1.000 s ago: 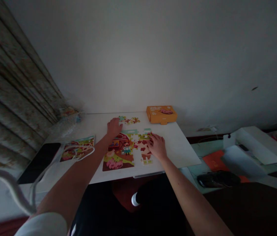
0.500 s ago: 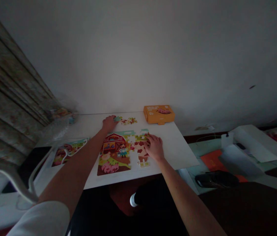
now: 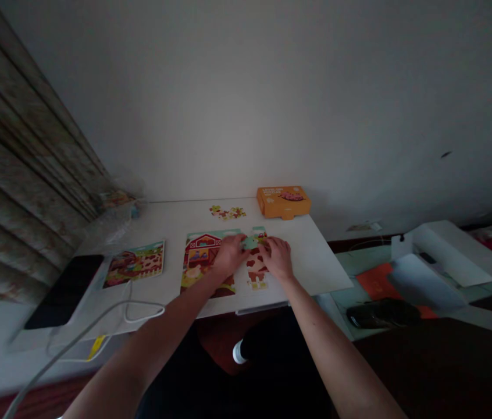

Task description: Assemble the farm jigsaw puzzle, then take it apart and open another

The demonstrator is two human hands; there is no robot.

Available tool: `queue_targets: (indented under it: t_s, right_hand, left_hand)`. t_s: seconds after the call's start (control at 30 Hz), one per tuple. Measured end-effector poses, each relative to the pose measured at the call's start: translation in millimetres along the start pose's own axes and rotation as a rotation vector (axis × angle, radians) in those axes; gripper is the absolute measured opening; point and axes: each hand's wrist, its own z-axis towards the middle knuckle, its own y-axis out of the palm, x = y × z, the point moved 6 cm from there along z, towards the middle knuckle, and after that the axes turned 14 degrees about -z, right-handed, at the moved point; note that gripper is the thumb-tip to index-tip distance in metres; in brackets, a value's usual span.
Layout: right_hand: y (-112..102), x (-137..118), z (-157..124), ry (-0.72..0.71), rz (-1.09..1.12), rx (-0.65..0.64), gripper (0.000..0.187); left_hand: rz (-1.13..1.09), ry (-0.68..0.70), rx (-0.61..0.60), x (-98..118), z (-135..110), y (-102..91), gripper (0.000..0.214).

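A person's two bare hands meet over a partly built farm jigsaw on a white table [image 3: 311, 256]. The left hand [image 3: 230, 255] pinches a pale green puzzle piece [image 3: 250, 242] between thumb and fingers, just above the gap between the jigsaw's two sections. The right hand [image 3: 278, 256] lies with curled fingers at the upper part of the narrow section; whether it grips anything there cannot be told.

The larger section [image 3: 193, 272], showing a red barn, lies flat beneath the left hand and forearm, which hide part of it. The narrow section [image 3: 257, 273], with brown cow patches, lies to its right. Behind them, a cluster of loose pieces [image 3: 227, 213] sits near the wall, and an orange puzzle box [image 3: 284, 202] stands to the right of the cluster.

At left, a farm picture card [image 3: 136, 266] lies beside a black flat device [image 3: 65, 291], with a white cable [image 3: 91, 327] looping in front. Beyond the table's right side are an open white box [image 3: 451, 256] and a black shoe [image 3: 381, 314].
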Motion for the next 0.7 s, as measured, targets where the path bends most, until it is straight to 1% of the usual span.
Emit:
queue_targets:
  t_s: [0.07, 0.17, 0.3, 0.43, 0.57, 0.63, 0.7]
  right_hand:
    - [-4, 1, -1, 0.011, -0.008, 0.015, 0.035]
    - [-7, 2, -2, 0.024, -0.029, 0.004, 0.04]
    - [-6, 1, -3, -0.01, -0.023, -0.038, 0.043]
    - [-3, 1, -1, -0.033, 0.02, -0.059, 0.034]
    - [3, 7, 0, -0.002, 0.155, -0.04, 0.022]
    - [7, 13, 1, 0.045, 0.273, -0.034, 0.021]
    - [11, 22, 1, 0.121, 0.39, -0.018, 0.024]
  left_hand:
    - [-0.005, 0.025, 0.005, 13, -13, 8.9, 0.037]
    - [0.003, 0.038, 0.008, 22, -24, 14.5, 0.032]
    - [0.029, 0.021, 0.004, 28, -24, 17.3, 0.028]
    - [0.051, -0.021, 0.003, 35, -18, 20.0, 0.03]
    - [0.072, -0.076, 0.013, 42, -12, 22.5, 0.03]
    - [0.073, -0.063, 0.006, 47, -12, 24.3, 0.031]
    - [0.076, -0.024, -0.005, 51, -15, 25.5, 0.035]
